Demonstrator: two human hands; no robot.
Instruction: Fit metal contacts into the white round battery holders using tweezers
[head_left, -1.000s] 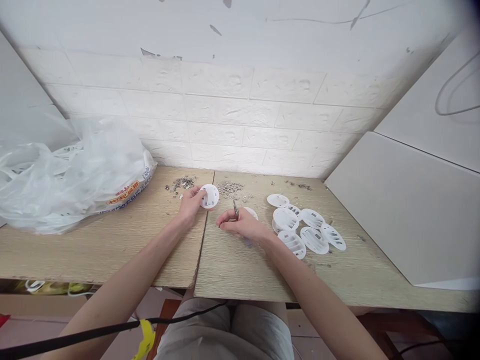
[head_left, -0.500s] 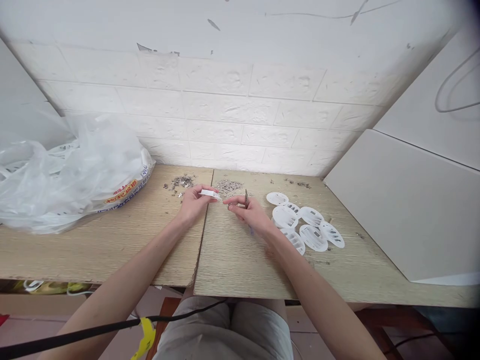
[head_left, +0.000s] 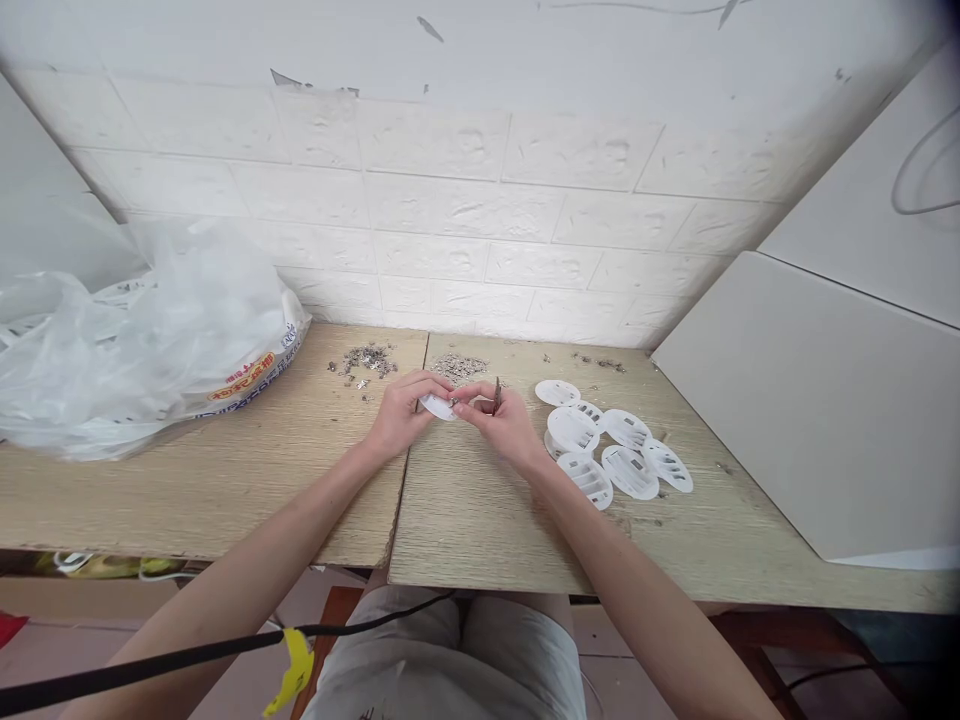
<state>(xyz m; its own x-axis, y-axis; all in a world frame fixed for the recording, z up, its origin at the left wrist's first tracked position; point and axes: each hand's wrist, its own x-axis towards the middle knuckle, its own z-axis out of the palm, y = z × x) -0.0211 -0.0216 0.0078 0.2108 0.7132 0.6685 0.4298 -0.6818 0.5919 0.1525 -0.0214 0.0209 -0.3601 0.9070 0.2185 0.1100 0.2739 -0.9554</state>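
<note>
My left hand (head_left: 401,415) grips a white oval card (head_left: 437,406) near the seam between two wooden boards. At the card's right edge, the thumb and index finger of my right hand (head_left: 504,422) are pinched on a tiny metal piece (head_left: 454,401). A slim metal tool (head_left: 497,392), resembling tweezers, also sits among the right hand's fingers and points upward. Just beyond the hands lie two piles of small metal parts, one on the left board (head_left: 369,360) and one on the right board (head_left: 459,368). Several white oval cards (head_left: 573,430) overlap to the right.
A large white plastic bag (head_left: 150,350) fills the left side of the table (head_left: 480,520). Grey-white panels (head_left: 810,420) stand at the right, and a brick-patterned wall rises behind. A black cable (head_left: 187,660) with a yellow tag crosses the lower left.
The card in my left hand has turned from nearly edge-on to show more of its face. My right fingers now meet its edge, and the view has shifted slightly.
</note>
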